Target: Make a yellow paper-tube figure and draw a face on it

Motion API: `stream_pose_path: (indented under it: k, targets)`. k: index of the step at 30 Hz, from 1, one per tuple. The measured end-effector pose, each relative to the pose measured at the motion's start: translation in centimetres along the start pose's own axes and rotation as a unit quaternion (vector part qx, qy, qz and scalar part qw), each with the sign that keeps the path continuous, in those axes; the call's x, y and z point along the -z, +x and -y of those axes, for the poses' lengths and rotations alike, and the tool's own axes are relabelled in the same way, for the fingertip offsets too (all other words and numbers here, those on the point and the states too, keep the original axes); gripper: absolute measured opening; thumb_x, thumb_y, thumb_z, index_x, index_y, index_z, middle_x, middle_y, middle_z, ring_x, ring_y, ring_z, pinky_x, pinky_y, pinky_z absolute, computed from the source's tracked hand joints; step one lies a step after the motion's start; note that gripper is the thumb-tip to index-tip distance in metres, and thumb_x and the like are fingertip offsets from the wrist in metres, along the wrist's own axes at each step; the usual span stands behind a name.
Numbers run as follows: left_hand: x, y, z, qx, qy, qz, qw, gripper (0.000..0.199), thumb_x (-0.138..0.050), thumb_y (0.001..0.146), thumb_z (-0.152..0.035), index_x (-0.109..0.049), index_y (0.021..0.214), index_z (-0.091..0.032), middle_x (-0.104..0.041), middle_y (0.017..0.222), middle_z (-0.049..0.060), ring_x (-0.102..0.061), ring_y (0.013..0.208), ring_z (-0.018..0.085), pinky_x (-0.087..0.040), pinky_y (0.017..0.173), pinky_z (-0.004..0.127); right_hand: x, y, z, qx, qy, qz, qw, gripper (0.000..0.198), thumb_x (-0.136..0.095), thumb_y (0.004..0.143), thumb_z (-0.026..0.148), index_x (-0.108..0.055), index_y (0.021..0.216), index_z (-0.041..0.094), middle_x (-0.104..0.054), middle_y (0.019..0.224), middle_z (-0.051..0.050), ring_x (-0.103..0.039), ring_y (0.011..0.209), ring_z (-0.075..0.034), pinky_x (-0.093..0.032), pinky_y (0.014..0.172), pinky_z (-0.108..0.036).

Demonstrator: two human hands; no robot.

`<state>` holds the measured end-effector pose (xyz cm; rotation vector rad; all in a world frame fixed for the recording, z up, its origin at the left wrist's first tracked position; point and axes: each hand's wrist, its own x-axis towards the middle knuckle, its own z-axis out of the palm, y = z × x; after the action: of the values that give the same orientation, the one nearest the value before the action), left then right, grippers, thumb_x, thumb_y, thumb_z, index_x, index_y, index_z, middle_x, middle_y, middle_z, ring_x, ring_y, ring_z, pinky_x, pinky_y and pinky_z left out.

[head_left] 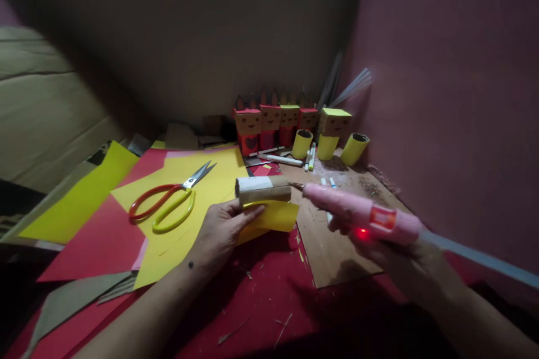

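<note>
My left hand is closed on a cardboard tube, which has a whitish strip along its top. A yellow paper strip hangs from the tube's underside, pinched under my thumb. In my right hand is a pink hot glue gun with a red light glowing and a long clear glue stick out of its back. Its nozzle points left, close to the tube's right end; whether they touch I cannot tell. Scissors with one red and one yellow handle lie on yellow paper left of my hand.
Several box-headed cardboard figures stand at the back beside yellow-wrapped tubes. Markers lie before them. A cardboard board is under the glue gun; red paper spreads at left. Glue sticks lean by the right wall.
</note>
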<state>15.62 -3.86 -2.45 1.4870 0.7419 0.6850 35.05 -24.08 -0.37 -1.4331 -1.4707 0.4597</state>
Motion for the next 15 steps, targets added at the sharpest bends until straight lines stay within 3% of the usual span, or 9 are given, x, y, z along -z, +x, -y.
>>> stream_pose_path:
  k: [2,5,7,10,15]
  targets:
    - [0.0,-0.1,0.0,-0.004,0.003,0.004,1.000,0.039,-0.087,0.068,-0.045,-0.086,0.095,-0.018,-0.085,0.096,0.008,-0.077,0.089,0.027,-0.059,0.084,0.035,-1.7,0.6,0.7,0.010,0.022,0.028,0.999,0.046,-0.049,0.104,0.035,-0.055,0.150,0.038,-0.063,0.147,-0.005,-0.064,0.129,-0.031,-0.057,0.102,-0.043]
    - [-0.1,-0.3,-0.1,-0.014,0.025,0.006,1.000,0.037,-0.085,0.068,-0.046,-0.086,0.093,-0.018,-0.085,0.095,0.007,-0.076,0.093,0.030,-0.059,0.085,0.037,-3.5,1.2,1.0,-0.019,0.051,0.025,0.998,0.044,-0.057,0.101,0.038,-0.063,0.144,0.033,-0.078,0.116,-0.008,-0.075,0.102,-0.030,-0.065,0.083,-0.040]
    - [-0.2,-0.4,-0.2,-0.021,0.040,0.001,0.999,0.034,-0.084,0.068,-0.046,-0.086,0.089,-0.019,-0.085,0.094,0.007,-0.076,0.094,0.032,-0.059,0.083,0.038,-4.1,1.6,1.0,-0.017,0.055,0.010,0.998,0.041,-0.063,0.097,0.040,-0.068,0.137,0.031,-0.079,0.103,-0.008,-0.075,0.095,-0.030,-0.065,0.081,-0.041]
    - [-0.3,-0.6,-0.3,-0.026,0.047,0.003,0.999,0.031,-0.083,0.069,-0.046,-0.086,0.085,-0.020,-0.085,0.091,0.006,-0.076,0.093,0.031,-0.059,0.083,0.037,-4.6,2.1,1.2,-0.006,0.042,0.007,0.999,0.035,-0.064,0.096,0.040,-0.073,0.129,0.032,-0.079,0.102,-0.008,-0.074,0.101,-0.033,-0.062,0.089,-0.045]
    - [-0.4,-0.6,-0.1,-0.031,0.027,0.020,0.999,0.029,-0.083,0.069,-0.045,-0.086,0.083,-0.020,-0.085,0.087,0.005,-0.076,0.089,0.029,-0.059,0.081,0.036,-5.1,2.6,1.2,-0.012,0.046,0.005,0.999,0.030,-0.063,0.096,0.040,-0.076,0.122,0.032,-0.079,0.101,-0.007,-0.073,0.102,-0.033,-0.063,0.088,-0.045]
